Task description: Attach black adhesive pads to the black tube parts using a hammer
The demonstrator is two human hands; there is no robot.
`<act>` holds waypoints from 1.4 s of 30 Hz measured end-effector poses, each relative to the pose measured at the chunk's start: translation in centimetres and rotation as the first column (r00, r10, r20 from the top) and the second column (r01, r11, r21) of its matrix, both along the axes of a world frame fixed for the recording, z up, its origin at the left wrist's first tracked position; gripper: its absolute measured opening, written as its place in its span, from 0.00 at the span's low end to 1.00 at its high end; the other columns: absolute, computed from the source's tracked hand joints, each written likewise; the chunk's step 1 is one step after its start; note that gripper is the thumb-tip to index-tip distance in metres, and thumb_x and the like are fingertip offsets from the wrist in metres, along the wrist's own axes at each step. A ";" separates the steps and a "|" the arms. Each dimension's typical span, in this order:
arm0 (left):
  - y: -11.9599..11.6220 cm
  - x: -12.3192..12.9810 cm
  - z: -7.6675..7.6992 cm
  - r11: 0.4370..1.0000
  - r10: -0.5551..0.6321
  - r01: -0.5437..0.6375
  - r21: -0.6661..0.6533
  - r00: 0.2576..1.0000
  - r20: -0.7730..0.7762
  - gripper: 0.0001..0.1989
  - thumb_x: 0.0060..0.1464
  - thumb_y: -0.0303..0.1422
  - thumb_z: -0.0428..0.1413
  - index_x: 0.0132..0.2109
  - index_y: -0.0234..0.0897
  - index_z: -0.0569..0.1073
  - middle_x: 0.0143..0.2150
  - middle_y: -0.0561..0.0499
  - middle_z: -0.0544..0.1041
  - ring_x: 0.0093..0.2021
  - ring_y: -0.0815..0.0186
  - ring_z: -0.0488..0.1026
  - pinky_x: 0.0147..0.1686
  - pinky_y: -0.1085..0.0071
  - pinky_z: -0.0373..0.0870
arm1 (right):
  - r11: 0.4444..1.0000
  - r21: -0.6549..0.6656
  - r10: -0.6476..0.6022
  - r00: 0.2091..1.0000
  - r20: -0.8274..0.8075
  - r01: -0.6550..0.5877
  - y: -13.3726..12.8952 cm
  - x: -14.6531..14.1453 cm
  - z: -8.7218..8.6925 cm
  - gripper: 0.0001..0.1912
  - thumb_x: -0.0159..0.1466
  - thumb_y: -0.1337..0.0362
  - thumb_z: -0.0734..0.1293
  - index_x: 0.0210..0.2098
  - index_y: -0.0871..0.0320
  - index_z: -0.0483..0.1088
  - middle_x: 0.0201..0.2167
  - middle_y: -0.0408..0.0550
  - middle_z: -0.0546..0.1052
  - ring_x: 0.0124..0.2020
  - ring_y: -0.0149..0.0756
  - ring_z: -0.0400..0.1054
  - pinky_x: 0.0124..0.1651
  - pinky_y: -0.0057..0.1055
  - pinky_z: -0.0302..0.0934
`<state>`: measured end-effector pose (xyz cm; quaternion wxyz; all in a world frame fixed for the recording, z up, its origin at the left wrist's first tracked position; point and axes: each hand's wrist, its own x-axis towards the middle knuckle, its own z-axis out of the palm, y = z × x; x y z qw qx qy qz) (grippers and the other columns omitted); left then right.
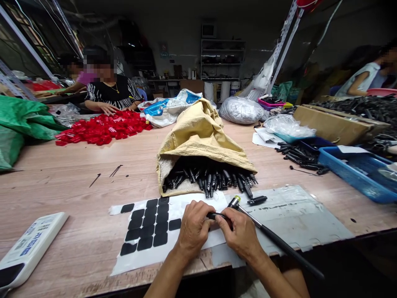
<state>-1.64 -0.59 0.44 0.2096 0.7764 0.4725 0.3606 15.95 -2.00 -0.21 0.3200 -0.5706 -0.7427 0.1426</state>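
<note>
My left hand (192,225) and my right hand (240,231) are close together near the table's front edge, both closed on one black part (216,215). Beneath and left of them lies a white sheet (119,267) with rows of black rounded squares (150,219). A hammer (276,240) with a black handle rests to the right, its head just behind my right hand. One loose black part (257,200) lies behind the hammer. Farther back, a yellow sack (201,136) lies on its side, its mouth towards me, with many black parts (214,182) in it.
A pile of red pieces (105,126) lies at the back left, where a person's hands touch it. A white device (34,248) stands at front left. At right are a blue basket (353,174), a cardboard box (335,126) and more black parts. Another person sits far right.
</note>
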 end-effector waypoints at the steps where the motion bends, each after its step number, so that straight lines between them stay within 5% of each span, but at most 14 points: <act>1: 0.0 0.0 0.0 1.000 0.001 -0.001 -0.008 1.000 0.003 0.11 0.54 0.23 0.53 0.42 0.41 0.75 0.39 0.49 0.77 0.42 0.57 0.67 0.44 0.59 0.61 | 1.000 0.001 0.001 1.000 -0.008 -0.001 0.0 0.0 0.0 0.17 0.70 0.54 0.60 0.28 0.56 0.67 0.24 0.42 0.70 0.27 0.31 0.62 0.33 0.30 0.49; 17: 0.6 0.4 -0.1 0.999 0.047 -0.049 -0.013 0.994 -0.098 0.06 0.60 0.30 0.58 0.43 0.40 0.79 0.35 0.50 0.76 0.41 0.58 0.66 0.43 0.61 0.60 | 1.000 -0.004 0.004 0.992 -0.123 -0.005 0.5 0.5 -0.4 0.15 0.70 0.56 0.61 0.32 0.57 0.73 0.27 0.43 0.73 0.29 0.31 0.63 0.34 0.28 0.51; 27: 0.6 0.4 -0.4 0.999 0.045 -0.042 0.019 0.980 -0.193 0.05 0.59 0.32 0.61 0.43 0.42 0.80 0.34 0.51 0.77 0.41 0.58 0.66 0.42 0.62 0.59 | 0.999 0.029 0.020 0.995 -0.096 -0.018 0.5 0.7 -0.4 0.16 0.69 0.59 0.61 0.26 0.57 0.67 0.25 0.43 0.69 0.28 0.30 0.60 0.34 0.29 0.48; 42: -0.4 0.5 0.6 0.998 0.061 -0.057 0.028 0.985 -0.161 0.08 0.58 0.29 0.61 0.45 0.40 0.79 0.38 0.49 0.78 0.43 0.56 0.68 0.44 0.59 0.64 | 0.999 0.024 0.035 0.992 -0.117 -0.033 0.3 0.7 0.3 0.12 0.66 0.59 0.66 0.29 0.57 0.71 0.23 0.41 0.68 0.27 0.30 0.61 0.33 0.30 0.51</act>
